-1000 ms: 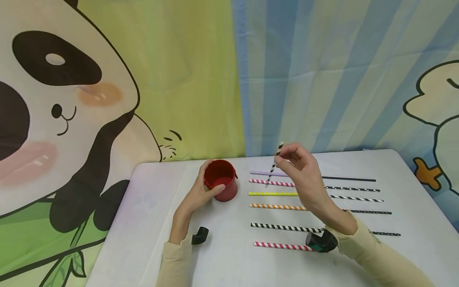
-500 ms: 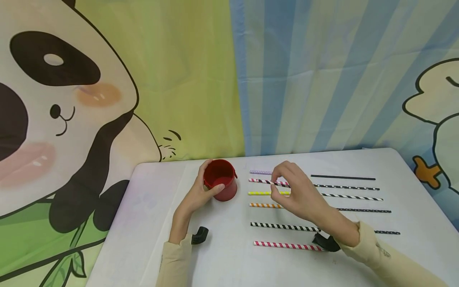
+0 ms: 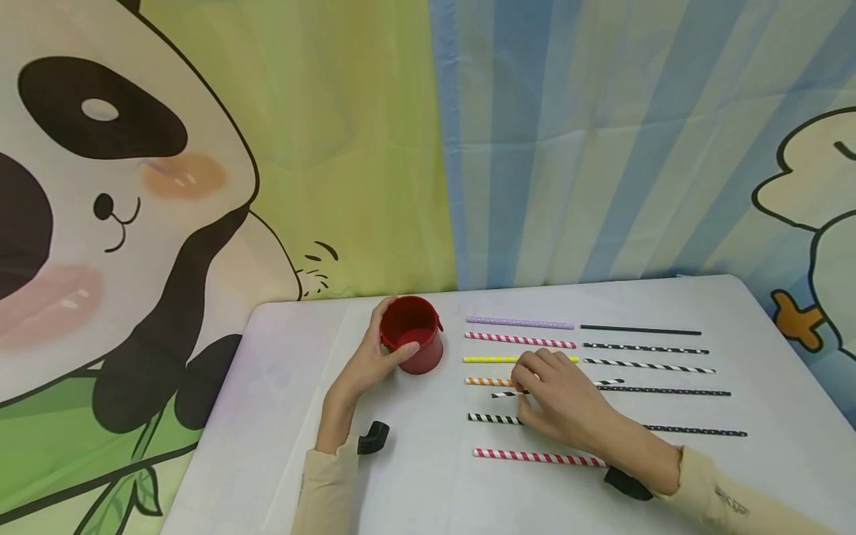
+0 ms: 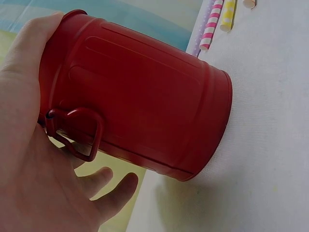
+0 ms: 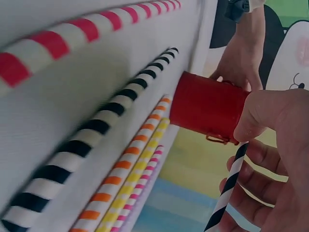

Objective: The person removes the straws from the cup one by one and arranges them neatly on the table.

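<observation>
My left hand [image 3: 366,368] grips a small red metal bucket [image 3: 424,360], thumb over the near rim and fingers round the far left side. The bucket's open top faces up, and a wire handle [image 4: 91,140] shows on its side in the left wrist view. To the right, my right hand [image 3: 558,397] pinches a black-and-white striped paper straw [image 5: 227,191] between thumb and fingers. That straw lies nearly level in the head view, over the row between the orange-striped straw [image 3: 487,382] and a black-striped straw [image 3: 491,419]. The hand hides its middle.
More paper straws lie in two columns: lilac [image 3: 520,323], pink-striped [image 3: 520,339], yellow [image 3: 488,360] and red-striped straws [image 3: 538,457] on the left, several dark-patterned straws [image 3: 649,365] on the right. A printed curtain [image 3: 374,148] hangs behind the white table [image 3: 281,386].
My right hand has come down and toward me with the straw, which has turned from steeply upright to nearly level. The left hand and bucket stay put.
</observation>
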`<state>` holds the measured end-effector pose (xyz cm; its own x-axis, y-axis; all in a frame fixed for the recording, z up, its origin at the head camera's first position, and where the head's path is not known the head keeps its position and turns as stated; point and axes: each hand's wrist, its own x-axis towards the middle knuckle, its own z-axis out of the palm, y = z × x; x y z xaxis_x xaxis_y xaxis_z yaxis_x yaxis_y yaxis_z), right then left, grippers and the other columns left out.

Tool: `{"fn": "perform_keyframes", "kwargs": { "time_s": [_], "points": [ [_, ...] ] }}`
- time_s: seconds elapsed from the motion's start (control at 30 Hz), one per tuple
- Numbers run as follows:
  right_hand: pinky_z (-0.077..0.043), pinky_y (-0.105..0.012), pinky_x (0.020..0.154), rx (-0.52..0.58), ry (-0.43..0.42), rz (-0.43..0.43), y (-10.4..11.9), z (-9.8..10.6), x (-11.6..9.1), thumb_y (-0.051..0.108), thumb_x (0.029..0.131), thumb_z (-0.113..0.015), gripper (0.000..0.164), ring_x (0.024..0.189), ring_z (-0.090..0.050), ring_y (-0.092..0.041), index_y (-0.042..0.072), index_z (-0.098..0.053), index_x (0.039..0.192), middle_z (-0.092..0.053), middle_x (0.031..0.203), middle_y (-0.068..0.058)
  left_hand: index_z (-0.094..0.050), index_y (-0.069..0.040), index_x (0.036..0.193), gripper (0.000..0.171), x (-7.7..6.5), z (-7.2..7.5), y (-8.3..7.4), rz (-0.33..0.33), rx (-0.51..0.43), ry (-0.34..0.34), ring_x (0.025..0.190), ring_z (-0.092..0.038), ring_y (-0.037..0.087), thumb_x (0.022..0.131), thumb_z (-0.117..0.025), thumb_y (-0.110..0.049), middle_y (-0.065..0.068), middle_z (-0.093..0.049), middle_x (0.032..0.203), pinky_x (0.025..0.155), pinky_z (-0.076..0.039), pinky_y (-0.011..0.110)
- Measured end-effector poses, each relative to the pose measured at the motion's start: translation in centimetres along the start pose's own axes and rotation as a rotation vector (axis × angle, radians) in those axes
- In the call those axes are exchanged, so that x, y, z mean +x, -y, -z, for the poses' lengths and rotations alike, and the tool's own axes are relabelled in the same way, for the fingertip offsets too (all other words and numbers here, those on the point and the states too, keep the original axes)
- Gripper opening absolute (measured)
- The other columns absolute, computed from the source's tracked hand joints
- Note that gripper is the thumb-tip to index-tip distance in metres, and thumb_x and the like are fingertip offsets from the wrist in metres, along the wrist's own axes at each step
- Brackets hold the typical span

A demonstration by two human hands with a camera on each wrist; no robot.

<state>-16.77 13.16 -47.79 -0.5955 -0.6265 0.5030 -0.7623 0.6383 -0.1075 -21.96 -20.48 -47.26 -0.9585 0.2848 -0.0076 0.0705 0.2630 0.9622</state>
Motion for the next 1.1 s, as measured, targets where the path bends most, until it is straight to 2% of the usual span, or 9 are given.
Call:
{"fn": "perform_keyframes", "kwargs": {
  "time_s": [0.13, 0.33, 0.43, 0.6, 0.67, 0.73, 0.8, 0.93, 1.1],
  "points": [
    [-0.039, -0.032, 0.071, -0.028, 0.005, -0.019, -0.3, 0.3, -1.5, 0.014, 0.077, -0.053, 0.007, 0.08, -0.046, -0.016, 0.017, -0.053, 0.083, -0.053, 0.089, 0.004, -0.015, -0.015, 0.159, 0.089, -0.1, 0.0, 0.0, -0.008, -0.005, -0.002, 0.145, -0.029, 0.039, 0.09, -0.072, -0.017, 0.015, -0.035, 0.154, 0.108, -0.042, 0.059],
    [-0.038, -0.031, 0.073, -0.037, 0.023, -0.053, -1.2, 1.7, -4.0, 0.015, 0.076, -0.057, 0.01, 0.083, -0.045, -0.013, 0.019, -0.053, 0.084, -0.053, 0.092, 0.007, -0.018, -0.023, 0.157, 0.086, 0.0, -0.1, 0.2, -0.005, -0.021, -0.013, 0.144, -0.03, 0.037, 0.09, -0.073, -0.016, 0.012, -0.036, 0.152, 0.109, -0.04, 0.062],
    [-0.039, -0.032, 0.072, -0.045, 0.028, -0.083, -1.7, 2.6, -5.5, 0.015, 0.074, -0.058, 0.012, 0.083, -0.043, -0.01, 0.02, -0.053, 0.084, -0.052, 0.093, 0.009, -0.019, -0.026, 0.157, 0.087, 0.3, -0.1, 1.2, -0.01, -0.015, -0.021, 0.143, -0.032, 0.032, 0.09, -0.074, -0.019, 0.007, -0.038, 0.151, 0.108, -0.042, 0.059],
    [-0.035, -0.026, 0.072, -0.064, 0.031, -0.142, -2.6, 3.6, -8.0, 0.016, 0.076, -0.055, 0.011, 0.081, -0.041, -0.006, 0.023, -0.054, 0.084, -0.051, 0.092, 0.014, -0.017, -0.02, 0.158, 0.089, 0.3, 0.0, 1.0, -0.015, -0.01, -0.015, 0.144, -0.031, 0.035, 0.09, -0.074, -0.02, 0.01, -0.037, 0.152, 0.108, -0.042, 0.057],
    [-0.033, -0.023, 0.073, -0.062, 0.019, -0.155, -3.0, 3.9, -9.0, 0.017, 0.076, -0.055, 0.011, 0.081, -0.04, -0.005, 0.024, -0.054, 0.083, -0.052, 0.091, 0.015, -0.016, -0.015, 0.158, 0.089, 0.0, -0.1, 0.2, -0.01, -0.02, -0.006, 0.145, -0.029, 0.04, 0.09, -0.073, -0.016, 0.016, -0.035, 0.153, 0.108, -0.041, 0.06],
    [-0.032, -0.022, 0.074, -0.056, 0.006, -0.165, -3.2, 4.2, -9.9, 0.016, 0.073, -0.056, 0.014, 0.08, -0.041, -0.004, 0.026, -0.055, 0.082, -0.052, 0.091, 0.016, -0.016, -0.014, 0.158, 0.088, 0.0, -0.1, 0.1, -0.014, -0.02, -0.003, 0.145, -0.028, 0.041, 0.09, -0.072, -0.016, 0.017, -0.035, 0.154, 0.108, -0.041, 0.062],
    [-0.033, -0.022, 0.075, -0.055, 0.016, -0.188, -3.4, 4.5, -10.8, 0.018, 0.075, -0.055, 0.012, 0.082, -0.041, -0.004, 0.027, -0.056, 0.082, -0.051, 0.091, 0.016, -0.016, -0.014, 0.158, 0.088, 0.0, -0.1, 0.0, -0.016, -0.014, -0.003, 0.145, -0.028, 0.041, 0.09, -0.072, -0.016, 0.017, -0.034, 0.154, 0.108, -0.041, 0.061],
    [-0.035, -0.023, 0.078, -0.069, 0.074, -0.247, -3.6, 4.9, -12.5, 0.02, 0.074, -0.067, 0.018, 0.086, -0.043, -0.003, 0.031, -0.058, 0.084, -0.051, 0.094, 0.018, -0.016, -0.017, 0.159, 0.089, -0.2, -0.1, -0.3, 0.001, 0.0, -0.011, 0.145, -0.029, 0.038, 0.09, -0.072, -0.018, 0.014, -0.035, 0.154, 0.108, -0.043, 0.059],
    [-0.034, -0.022, 0.076, -0.094, 0.117, -0.308, -3.5, 5.3, -14.3, 0.016, 0.065, -0.079, 0.035, 0.084, -0.043, -0.002, 0.036, -0.057, 0.083, -0.049, 0.093, 0.022, -0.017, -0.018, 0.158, 0.088, -0.3, 0.0, -0.5, -0.002, 0.003, -0.006, 0.145, -0.029, 0.038, 0.09, -0.072, -0.018, 0.015, -0.035, 0.154, 0.108, -0.044, 0.058]
  ]
}}
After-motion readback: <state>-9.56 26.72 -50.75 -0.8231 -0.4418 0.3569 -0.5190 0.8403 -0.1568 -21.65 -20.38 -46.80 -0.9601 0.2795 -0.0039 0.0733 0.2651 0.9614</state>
